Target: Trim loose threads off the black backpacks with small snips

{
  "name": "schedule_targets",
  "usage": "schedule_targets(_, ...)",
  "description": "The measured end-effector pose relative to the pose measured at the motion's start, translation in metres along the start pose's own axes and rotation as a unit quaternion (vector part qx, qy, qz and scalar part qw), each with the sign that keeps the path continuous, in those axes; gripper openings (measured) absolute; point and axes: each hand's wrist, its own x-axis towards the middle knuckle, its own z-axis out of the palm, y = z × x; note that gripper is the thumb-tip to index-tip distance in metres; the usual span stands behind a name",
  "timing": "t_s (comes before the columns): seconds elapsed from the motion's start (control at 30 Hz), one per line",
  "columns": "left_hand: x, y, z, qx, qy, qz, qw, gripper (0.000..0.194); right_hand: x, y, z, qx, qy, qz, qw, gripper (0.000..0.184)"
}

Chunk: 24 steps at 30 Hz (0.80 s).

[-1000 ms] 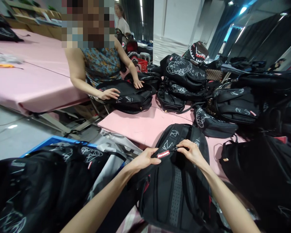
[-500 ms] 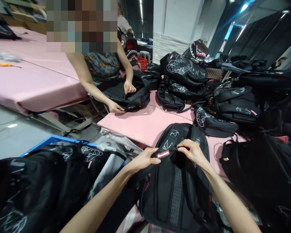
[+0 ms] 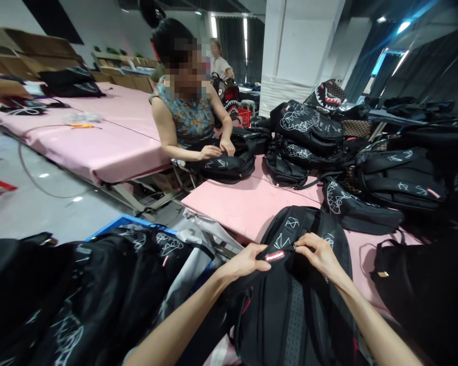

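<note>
A black backpack point(image 3: 269, 310) with white scribble prints leans in front of me, its padded back panel facing me. One of its shoulder straps point(image 3: 248, 282) bears a red label point(image 3: 275, 255) with white lettering. My left hand point(image 3: 248, 261) is closed on this strap, thumb and fingers just left of the label. To the right of the label, my right hand point(image 3: 320, 254) pinches a tiny dark piece with a glint at the strap. Too small to name, that piece is mostly covered by the fingertips.
Across the pink table point(image 3: 213, 201) a co-worker handles another black backpack point(image 3: 229, 168). Backpacks are piled point(image 3: 305, 122) at the back right, and a large black bag point(image 3: 423, 274) stands at my right. More black backpacks point(image 3: 99, 284) fill a blue bin point(image 3: 118, 221) at lower left.
My view has swung left and up, so the scene sits further right and lower. My hands keep their hold at the strap. The co-worker's hands have come together on their backpack.
</note>
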Motion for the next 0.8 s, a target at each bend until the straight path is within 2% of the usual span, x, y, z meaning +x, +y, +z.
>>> schedule_targets(0.4, 0.0009, 0.0035, 0.0027, 0.005, -0.003, -0.014, 1.0, 0.038, -0.0008, -0.0013, -0.0003, 0.007, 0.0, -0.006, 1.0, 0.011)
schedule_targets(0.8, 0.0013, 0.0009, 0.0025, -0.016, -0.009, -0.039, 0.999, 0.033, -0.001, -0.0011, 0.0023, 0.038, 0.011, -0.011, 0.999, 0.013)
